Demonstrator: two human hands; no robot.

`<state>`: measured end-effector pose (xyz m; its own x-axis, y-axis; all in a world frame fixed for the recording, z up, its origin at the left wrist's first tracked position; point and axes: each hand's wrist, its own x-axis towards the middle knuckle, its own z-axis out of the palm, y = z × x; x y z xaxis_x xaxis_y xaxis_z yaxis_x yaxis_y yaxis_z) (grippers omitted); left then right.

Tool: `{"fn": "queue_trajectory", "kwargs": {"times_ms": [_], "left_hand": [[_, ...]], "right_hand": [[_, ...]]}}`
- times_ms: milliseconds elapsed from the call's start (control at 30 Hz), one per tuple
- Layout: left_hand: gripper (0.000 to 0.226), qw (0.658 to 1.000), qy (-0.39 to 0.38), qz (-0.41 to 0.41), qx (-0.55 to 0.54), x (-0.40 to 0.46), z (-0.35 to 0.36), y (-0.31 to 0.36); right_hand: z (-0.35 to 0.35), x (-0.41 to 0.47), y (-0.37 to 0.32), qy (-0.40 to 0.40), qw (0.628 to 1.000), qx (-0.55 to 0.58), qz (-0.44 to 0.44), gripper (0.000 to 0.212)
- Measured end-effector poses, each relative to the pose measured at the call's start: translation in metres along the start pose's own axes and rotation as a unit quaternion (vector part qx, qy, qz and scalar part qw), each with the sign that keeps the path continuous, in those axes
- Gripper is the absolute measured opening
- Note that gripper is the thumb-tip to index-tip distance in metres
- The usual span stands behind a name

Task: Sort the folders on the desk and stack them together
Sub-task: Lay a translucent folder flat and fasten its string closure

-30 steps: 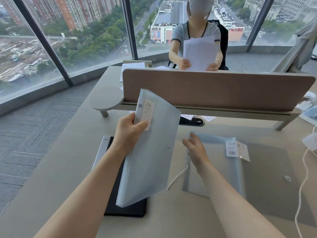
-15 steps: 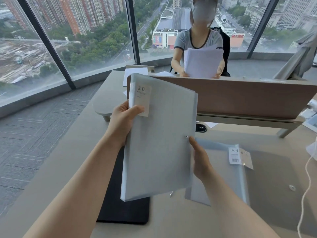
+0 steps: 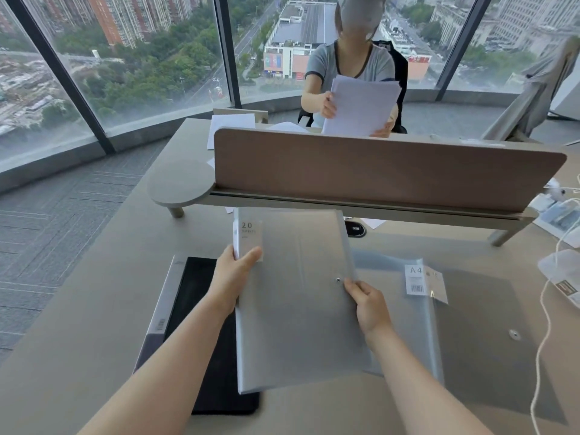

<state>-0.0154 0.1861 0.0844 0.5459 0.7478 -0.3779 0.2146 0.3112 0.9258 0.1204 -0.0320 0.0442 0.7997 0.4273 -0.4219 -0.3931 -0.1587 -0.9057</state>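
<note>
folders come first in the head view: my left hand [image 3: 233,277] pinches the labelled corner of the 20-pocket folder [image 3: 298,296], my right hand [image 3: 368,304] clasps its right edge, held over the a4 folder [image 3: 408,312] lying on the desk [image 3: 94,324]. i judge stacking half done; release and squaring remain.

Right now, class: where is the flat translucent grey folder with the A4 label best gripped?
Grip the translucent grey A4-labelled folder by its near right edge, coming from the right. It lies flat on the desk, and the held 20-pocket folder covers its left side.
</note>
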Motion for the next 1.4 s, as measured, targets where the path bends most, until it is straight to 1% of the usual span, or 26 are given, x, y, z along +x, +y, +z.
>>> {"fn": "queue_trajectory", "kwargs": {"times_ms": [67,100,167,200,400,533,700,733,800,833,900,967,1000,1067,1100,1133,1167,1200,1267,1333,1400], "left_hand": [[0.026,1.000,0.015,-0.014,0.014,-0.002,0.003,-0.019],[0.027,0.999,0.022,-0.022,0.021,-0.003,0.004,-0.028],[0.027,0.998,0.026,-0.035,0.039,-0.005,0.006,-0.047],[0.028,0.998,0.027,-0.039,0.046,-0.005,0.005,-0.056],[0.027,0.995,0.047,-0.068,0.062,-0.003,0.000,-0.089],[0.023,0.992,0.042,-0.074,0.089,-0.002,-0.003,-0.106],[0.020,0.983,0.050,-0.062,0.164,-0.004,0.001,-0.118],[0.027,0.979,0.054,-0.059,0.186,-0.005,0.002,-0.120],[0.057,0.966,0.062,-0.055,0.245,-0.004,0.003,-0.126],[0.064,0.956,0.065,-0.048,0.281,-0.004,0.004,-0.128],[0.066,0.934,0.072,-0.027,0.350,-0.007,0.008,-0.129],[0.069,0.912,0.080,-0.005,0.401,-0.009,0.013,-0.129],[0.070,0.899,0.082,0.010,0.431,-0.010,0.016,-0.130],[0.069,0.864,0.075,0.056,0.495,-0.014,0.020,-0.132],[0.069,0.846,0.061,0.092,0.522,-0.015,0.022,-0.134],[0.068,0.826,0.036,0.133,0.547,-0.016,0.025,-0.136],[0.066,0.806,-0.002,0.172,0.566,-0.018,0.029,-0.137],[0.064,0.787,-0.060,0.191,0.584,-0.020,0.035,-0.136],[0.065,0.738,-0.187,0.185,0.621,-0.025,0.046,-0.136],[0.070,0.689,-0.248,0.178,0.657,-0.025,0.053,-0.139],[0.074,0.662,-0.272,0.170,0.677,-0.026,0.057,-0.146]], "right_hand": [[-0.004,0.002,0.013,0.016,1.000,-0.021,0.007,0.023],[-0.005,0.003,0.019,0.026,0.999,-0.030,0.008,0.029],[-0.008,0.005,0.031,0.045,0.997,-0.067,0.005,0.051],[-0.010,0.006,0.037,0.049,0.994,-0.092,0.006,0.058],[-0.019,0.011,0.059,0.020,0.971,-0.233,0.041,0.041],[-0.027,0.017,0.067,-0.009,0.933,-0.356,0.055,0.050],[-0.032,0.016,0.069,-0.042,0.890,-0.444,0.094,0.048],[-0.032,0.016,0.069,-0.047,0.884,-0.456,0.095,0.047],[-0.034,0.016,0.071,-0.051,0.877,-0.465,0.110,0.043],[-0.035,0.016,0.073,-0.052,0.875,-0.466,0.119,0.038],[-0.035,0.017,0.075,-0.055,0.868,-0.476,0.133,0.027],[-0.035,0.017,0.073,-0.060,0.849,-0.506,0.143,0.020],[-0.036,0.017,0.070,-0.065,0.831,-0.532,0.149,0.020],[-0.036,0.018,0.062,-0.080,0.783,-0.594,0.165,0.020],[-0.036,0.020,0.058,-0.081,0.761,-0.620,0.169,0.014],[-0.035,0.021,0.055,-0.079,0.747,-0.637,0.173,0.017],[-0.035,0.023,0.052,-0.080,0.738,-0.645,0.180,0.024],[-0.034,0.024,0.049,-0.084,0.740,-0.640,0.190,0.027],[-0.031,0.028,0.042,-0.094,0.769,-0.593,0.217,0.020],[-0.028,0.032,0.040,-0.069,0.813,-0.524,0.246,0.015],[-0.025,0.036,0.040,-0.038,0.849,-0.453,0.269,0.016]]}}
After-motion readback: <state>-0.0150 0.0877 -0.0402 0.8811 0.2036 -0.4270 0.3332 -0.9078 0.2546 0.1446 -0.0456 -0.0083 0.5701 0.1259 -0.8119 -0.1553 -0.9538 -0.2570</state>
